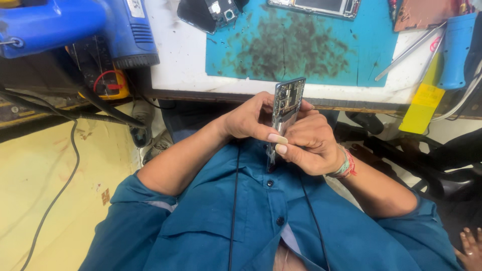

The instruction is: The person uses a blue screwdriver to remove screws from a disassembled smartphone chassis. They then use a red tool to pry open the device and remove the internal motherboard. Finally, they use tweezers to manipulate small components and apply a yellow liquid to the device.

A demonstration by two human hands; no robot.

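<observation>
Phone: an opened phone (285, 113) with its back off, so its little inner parts show. It is held on its edge, tilted, above the person's lap and just in front of the table edge.
Left hand: the left hand (248, 120) grips the phone from the left side. Its fingers curl around the phone's far side and its thumb presses flat along the near side.
Right hand: the right hand (311, 143) grips the same phone from the right, lower down. Its thumb tip sits right beside the left thumb (the two nails almost touch).
Wrist band: a coloured thread band (346, 165) goes round the right wrist.
Shirt: the person wears a blue shirt (251, 221) with dark buttons, sleeves rolled up.
Table: a white table (181, 60) lies beyond the hands.
Mat: a blue-green mat (366, 45) lies on the table, with a big dark smudge in its middle.
Other phones: one open phone (314, 6) lies at the mat's top edge, and another dark one (208, 14) lies at its top left corner.
Hot air tool: a big blue tool (75, 25) sits at the top left.
Tweezers: thin metal tweezers (409, 50) lie to the right of the mat, near a blue handle (456, 47).
Another person: a bare foot (469, 248) shows at the bottom right corner.
</observation>
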